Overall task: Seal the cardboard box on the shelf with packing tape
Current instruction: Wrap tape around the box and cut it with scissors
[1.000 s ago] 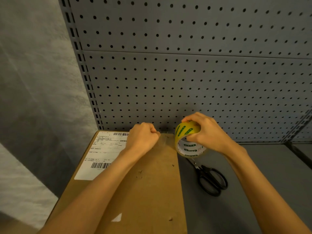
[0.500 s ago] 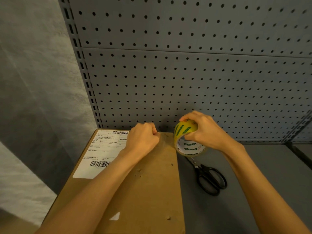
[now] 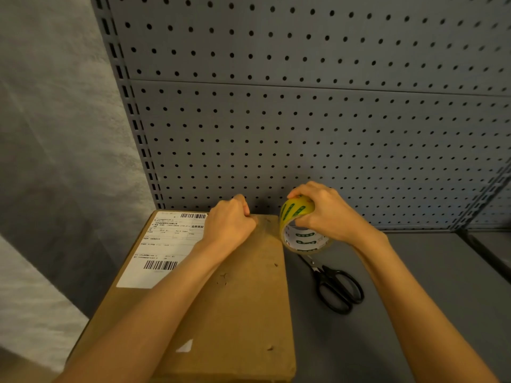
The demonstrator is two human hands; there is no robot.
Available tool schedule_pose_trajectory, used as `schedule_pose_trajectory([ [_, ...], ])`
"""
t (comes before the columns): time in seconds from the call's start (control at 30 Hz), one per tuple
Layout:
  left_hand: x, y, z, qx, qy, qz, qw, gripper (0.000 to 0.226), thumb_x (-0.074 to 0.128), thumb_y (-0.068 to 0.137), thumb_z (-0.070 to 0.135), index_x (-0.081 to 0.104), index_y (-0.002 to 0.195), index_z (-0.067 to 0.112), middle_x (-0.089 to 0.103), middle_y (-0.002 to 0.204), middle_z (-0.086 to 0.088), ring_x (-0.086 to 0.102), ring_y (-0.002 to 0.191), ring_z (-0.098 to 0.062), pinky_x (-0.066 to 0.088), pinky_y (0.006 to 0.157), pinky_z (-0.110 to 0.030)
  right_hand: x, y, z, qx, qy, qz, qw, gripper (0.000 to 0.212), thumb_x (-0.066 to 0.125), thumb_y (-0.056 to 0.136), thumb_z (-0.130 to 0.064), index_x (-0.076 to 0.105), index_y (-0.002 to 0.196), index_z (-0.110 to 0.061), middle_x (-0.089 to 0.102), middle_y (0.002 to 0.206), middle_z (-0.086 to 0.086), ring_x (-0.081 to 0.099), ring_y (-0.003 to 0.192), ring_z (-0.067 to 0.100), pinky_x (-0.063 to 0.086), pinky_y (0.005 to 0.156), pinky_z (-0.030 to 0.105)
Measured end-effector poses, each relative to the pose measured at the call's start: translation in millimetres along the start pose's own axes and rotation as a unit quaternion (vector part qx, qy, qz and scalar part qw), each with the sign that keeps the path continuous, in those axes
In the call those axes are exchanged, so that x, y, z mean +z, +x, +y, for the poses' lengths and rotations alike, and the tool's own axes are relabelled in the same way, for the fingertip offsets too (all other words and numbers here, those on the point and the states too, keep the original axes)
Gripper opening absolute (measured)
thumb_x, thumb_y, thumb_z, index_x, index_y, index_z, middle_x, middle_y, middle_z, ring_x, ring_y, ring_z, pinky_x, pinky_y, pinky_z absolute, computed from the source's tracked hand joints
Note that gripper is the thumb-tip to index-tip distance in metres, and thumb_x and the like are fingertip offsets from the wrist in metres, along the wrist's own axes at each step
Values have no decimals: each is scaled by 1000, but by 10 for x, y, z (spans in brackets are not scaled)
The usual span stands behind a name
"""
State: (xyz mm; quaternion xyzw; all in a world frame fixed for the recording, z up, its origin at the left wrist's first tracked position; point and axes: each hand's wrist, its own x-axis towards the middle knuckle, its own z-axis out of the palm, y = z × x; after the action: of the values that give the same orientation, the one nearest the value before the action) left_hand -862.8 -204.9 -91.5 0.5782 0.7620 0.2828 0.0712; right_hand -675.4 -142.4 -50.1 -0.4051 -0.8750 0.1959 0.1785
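A brown cardboard box [image 3: 243, 299] lies flat on the grey shelf [image 3: 414, 313], a white shipping label [image 3: 166, 244] on its far left. My left hand [image 3: 229, 222] is curled at the box's far edge, pinching or pressing the clear tape end there; the tape itself is hard to see. My right hand [image 3: 326, 214] grips the yellow-and-green tape roll [image 3: 300, 225] from above, holding it on edge just off the box's far right corner.
Black-handled scissors [image 3: 334, 283] lie on the shelf right of the box, blades pointing toward the roll. A grey pegboard [image 3: 304, 120] rises directly behind the box. A slotted upright [image 3: 132, 120] stands at the left, with a grey wall beyond it.
Both hands and the roll stay nearly where they were; the roll has shifted only slightly toward the pegboard.
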Motion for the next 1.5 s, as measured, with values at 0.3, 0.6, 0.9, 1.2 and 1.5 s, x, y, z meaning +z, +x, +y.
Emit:
schedule_pose_trajectory([
  [0.3, -49, 17, -60, -25, -47, -27, 998, 15, 64, 87, 27, 54, 93, 18, 54, 70, 5, 58, 74, -15, 42, 66, -26, 28, -12, -1, 1, 2, 9, 1000, 45, 74, 75, -16, 58, 116, -16, 51, 108, 2, 47, 98, 16, 36, 76, 26],
  [0.6, -218, -33, -5, -51, -110, -185, 975, 34, 73, 81, 22, 48, 103, 22, 49, 84, 5, 49, 75, -7, 38, 62, -22, 59, -15, -18, -4, -14, 23, 1000, 44, 71, 76, -13, 58, 118, -14, 49, 105, -2, 44, 104, 18, 37, 81, 28],
  [0.9, -96, -211, -3, 18, -75, -86, 993, 33, 67, 82, 22, 51, 111, 22, 50, 111, 1, 49, 100, -12, 43, 81, -24, 179, -163, 149, 15, 66, 75, 995, 57, 63, 82, -3, 47, 135, -19, 50, 122, -1, 48, 116, 17, 37, 90, 23],
  [1.2, -20, -397, 110, 171, 110, -165, 965, 55, 16, 103, 36, -7, 150, 19, -11, 158, 6, -12, 143, -5, -12, 110, -22, 469, -402, 245, 145, 253, 170, 941, 61, 61, 87, -1, 36, 141, -15, 48, 122, -7, 46, 110, 8, 40, 87, 21],
  [1.5, -18, -383, 106, 162, 142, -212, 953, 57, 13, 102, 40, -11, 149, 19, -15, 157, 5, -13, 143, -6, -8, 113, -23, 581, -416, 266, 175, 260, 174, 934, 50, 51, 87, 8, 43, 134, -10, 55, 113, 4, 52, 108, 20, 42, 85, 27],
])
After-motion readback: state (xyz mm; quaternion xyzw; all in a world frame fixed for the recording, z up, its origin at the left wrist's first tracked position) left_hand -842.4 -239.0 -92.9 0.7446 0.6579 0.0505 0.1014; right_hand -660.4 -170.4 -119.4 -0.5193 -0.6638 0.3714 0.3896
